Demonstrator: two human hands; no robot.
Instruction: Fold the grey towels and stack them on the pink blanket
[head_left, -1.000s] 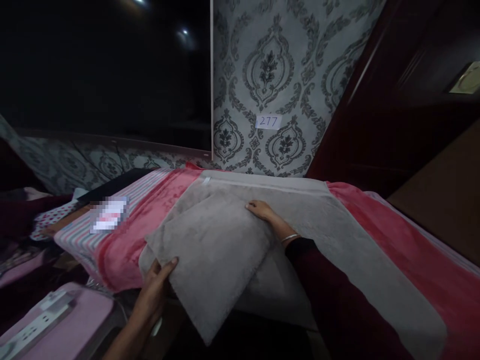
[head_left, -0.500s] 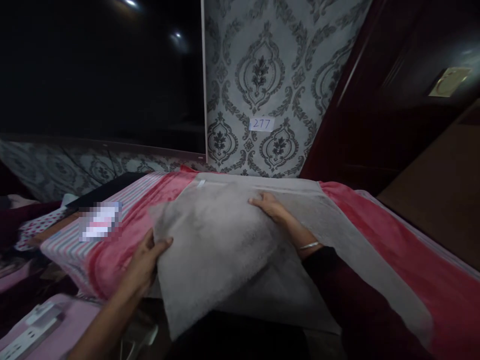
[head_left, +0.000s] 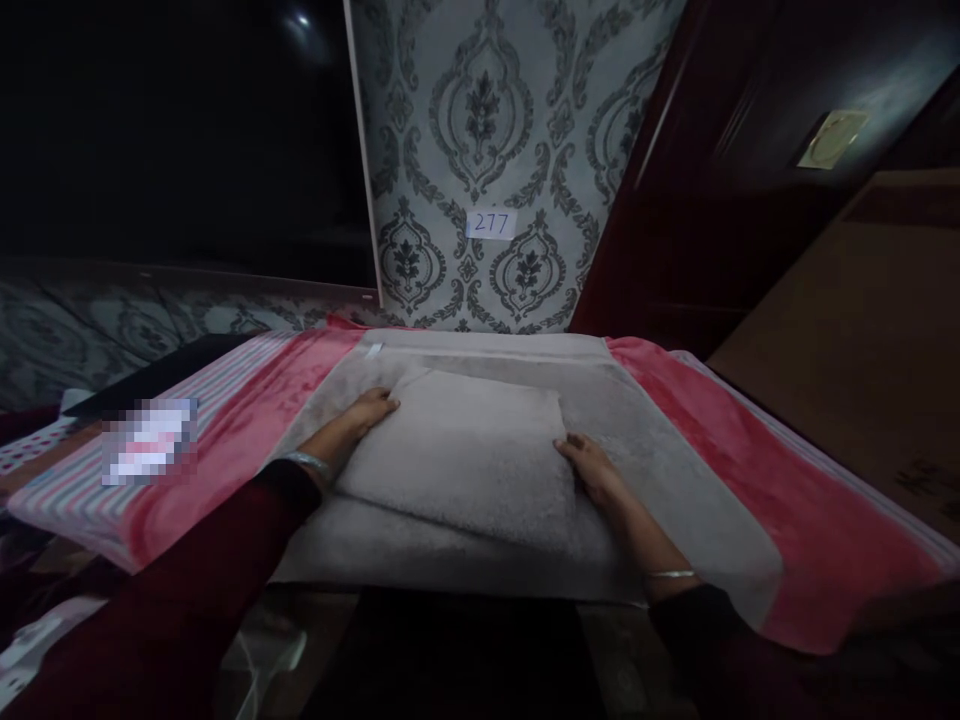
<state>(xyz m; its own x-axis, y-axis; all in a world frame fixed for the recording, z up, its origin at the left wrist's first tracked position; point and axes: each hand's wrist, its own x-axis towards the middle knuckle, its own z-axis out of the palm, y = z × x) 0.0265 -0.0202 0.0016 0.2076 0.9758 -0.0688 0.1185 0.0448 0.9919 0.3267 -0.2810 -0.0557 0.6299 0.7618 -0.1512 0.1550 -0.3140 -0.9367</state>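
A folded grey plush cloth (head_left: 465,450) lies over a larger grey plush cover (head_left: 667,500) on the table. At its far left corner is my left hand (head_left: 369,410), thumb and fingers closed on the edge. My right hand (head_left: 589,465) pinches the right edge of the same cloth, thumb on top. Both wrists wear a silver bracelet. The folded cloth sits slightly skewed, its near edge slanting down to the right. The fingers beneath the cloth are hidden.
Red plush fabric (head_left: 750,450) and a striped cloth (head_left: 75,490) lie under the grey cover. Behind is a patterned wall with a paper marked 277 (head_left: 491,223). A dark television (head_left: 172,140) hangs left; a cardboard box (head_left: 862,340) stands right. A white power strip (head_left: 30,650) is at lower left.
The folded cloth has turned and come down flatter on the grey cover. My left hand has moved away from me and right, to its far corner; my right hand has shifted to its right edge.
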